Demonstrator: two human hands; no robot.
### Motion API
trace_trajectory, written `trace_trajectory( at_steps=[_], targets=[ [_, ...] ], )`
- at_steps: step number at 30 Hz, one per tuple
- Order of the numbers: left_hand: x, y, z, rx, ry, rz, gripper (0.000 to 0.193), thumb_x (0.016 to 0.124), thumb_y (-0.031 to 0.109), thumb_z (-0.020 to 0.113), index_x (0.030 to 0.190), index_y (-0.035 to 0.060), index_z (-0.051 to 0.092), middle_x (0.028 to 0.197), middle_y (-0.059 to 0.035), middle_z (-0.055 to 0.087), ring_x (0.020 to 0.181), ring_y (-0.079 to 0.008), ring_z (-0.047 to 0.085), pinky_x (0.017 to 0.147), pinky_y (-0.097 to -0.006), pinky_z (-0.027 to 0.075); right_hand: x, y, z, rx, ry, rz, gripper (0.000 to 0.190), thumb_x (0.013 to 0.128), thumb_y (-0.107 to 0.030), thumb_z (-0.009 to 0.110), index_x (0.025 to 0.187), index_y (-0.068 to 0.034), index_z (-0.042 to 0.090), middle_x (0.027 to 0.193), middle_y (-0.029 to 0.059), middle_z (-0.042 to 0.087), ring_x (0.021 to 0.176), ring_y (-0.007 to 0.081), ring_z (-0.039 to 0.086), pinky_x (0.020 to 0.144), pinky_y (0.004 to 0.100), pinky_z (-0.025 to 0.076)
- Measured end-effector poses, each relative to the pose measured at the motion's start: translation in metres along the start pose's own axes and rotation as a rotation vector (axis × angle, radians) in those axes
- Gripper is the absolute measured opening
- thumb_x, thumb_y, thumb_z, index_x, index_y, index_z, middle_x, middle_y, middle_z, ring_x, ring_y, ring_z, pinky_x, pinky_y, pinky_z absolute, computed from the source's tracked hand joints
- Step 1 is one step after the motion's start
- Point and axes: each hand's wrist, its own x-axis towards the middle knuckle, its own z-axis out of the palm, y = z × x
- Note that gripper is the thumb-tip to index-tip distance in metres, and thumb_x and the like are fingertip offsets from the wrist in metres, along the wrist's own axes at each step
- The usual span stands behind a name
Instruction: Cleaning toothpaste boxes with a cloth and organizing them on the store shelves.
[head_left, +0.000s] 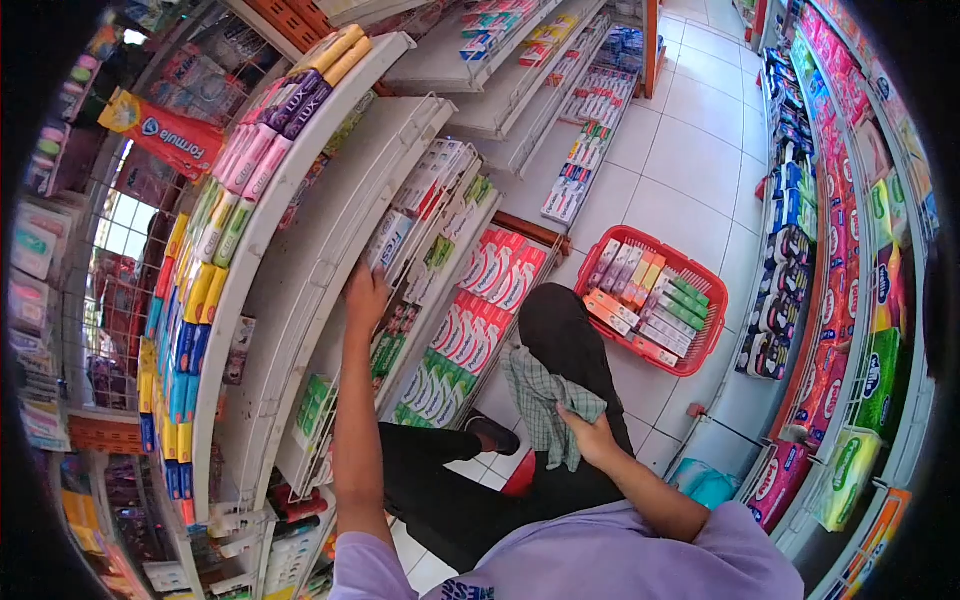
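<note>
My left hand (367, 296) reaches into a shelf on the left, right by a white and blue toothpaste box (391, 236). Its fingertips are hidden, so whether they grip the box does not show. A green checked cloth (551, 409) is bunched in my right hand (589, 435), lying over my bent knee. Beyond the left hand, more toothpaste boxes (435, 176) stand in a row behind a wire rail. Lower down, red and white Pepsodent boxes (476, 330) fill the bottom shelf, with green and white ones (433, 390) nearer to me.
A red plastic basket (718, 315) holding several small boxes stands on the tiled floor (679, 157). Bar soaps line the upper left shelf (289, 180). Packaged goods (832, 300) crowd the shelving along the right side of the aisle. My shoe (493, 435) is beside the bottom shelf.
</note>
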Motion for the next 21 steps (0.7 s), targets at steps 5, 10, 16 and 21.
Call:
trace_trajectory(
  at_steps=[5,10,16,21],
  targets=[
    [0.0,-0.025,0.004,-0.036,-0.045,-0.031,0.053,0.09,0.03,0.042,0.132,0.0001,0.032,0.126,-0.0268,0.042,0.117,-0.0392,0.04,0.098,-0.0396,0.032,0.001,0.0,0.001,-0.012,-0.051,-0.033,0.025,0.085,-0.006,0.056,0.109,0.0,0.056,0.103,0.0028,0.06,0.096,0.0111,0.053,0.087,0.0264,0.039],
    [-0.003,-0.023,0.003,-0.085,0.022,-0.116,0.053,0.09,0.033,0.042,0.13,-0.0008,0.034,0.128,-0.0256,0.041,0.12,-0.038,0.037,0.1,-0.0385,0.029,0.002,-0.007,0.004,-0.075,-0.058,-0.051,0.029,0.084,-0.003,0.054,0.113,0.001,0.053,0.105,0.0045,0.059,0.099,0.0125,0.053,0.089,0.0263,0.038],
    [-0.009,0.005,-0.018,-0.14,0.03,0.132,0.042,0.085,0.016,0.051,0.125,0.0035,0.042,0.124,-0.0219,0.045,0.117,-0.0389,0.04,0.098,-0.0401,0.031,0.004,-0.001,0.0,-0.104,-0.069,-0.073,0.035,0.084,-0.001,0.052,0.118,0.003,0.049,0.109,0.0066,0.058,0.102,0.0137,0.052,0.091,0.0264,0.037],
    [-0.033,0.055,-0.028,0.079,0.191,0.385,0.039,0.07,-0.005,0.055,0.107,0.004,0.05,0.105,-0.017,0.052,0.098,-0.036,0.049,0.087,-0.0434,0.038,0.003,-0.005,0.003,-0.109,-0.065,-0.038,0.035,0.084,-0.001,0.052,0.118,0.003,0.049,0.109,0.0064,0.058,0.102,0.0136,0.052,0.091,0.0266,0.037]
  ],
)
